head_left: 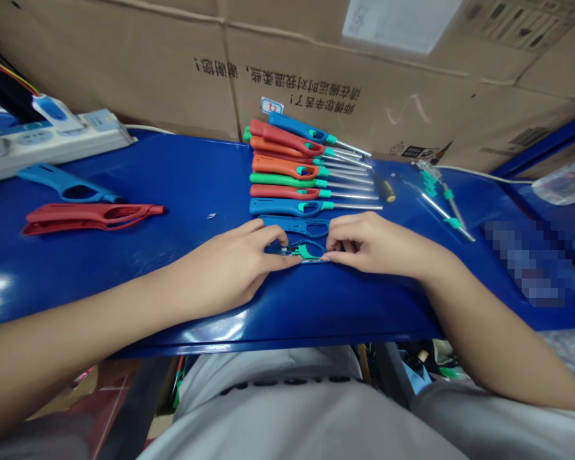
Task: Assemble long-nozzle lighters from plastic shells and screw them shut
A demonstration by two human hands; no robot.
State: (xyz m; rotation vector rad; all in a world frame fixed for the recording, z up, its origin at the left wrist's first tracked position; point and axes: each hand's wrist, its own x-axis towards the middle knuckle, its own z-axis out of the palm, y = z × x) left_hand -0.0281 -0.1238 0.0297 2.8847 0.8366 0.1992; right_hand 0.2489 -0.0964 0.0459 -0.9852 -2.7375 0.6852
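Observation:
An opened blue utility lighter lies on the table before me, its inner parts showing. Its green trigger sits between my hands. My left hand grips the handle end between thumb and curled fingers. At the other end, my right hand is closed, thumb and fingertips pinching the lighter's tip; its fingers hide that part. Just beyond, a second blue casing half lies flat, touched or nearly touched by both hands. Behind it, whole lighters in blue, red, green and orange are lined up, the nearest a blue lighter.
Blue and red casings lie at left, near a power strip. Small metal pins lie left of the row. Metal tubes with green pieces and a yellow-handled tool lie right. A cardboard box stands behind.

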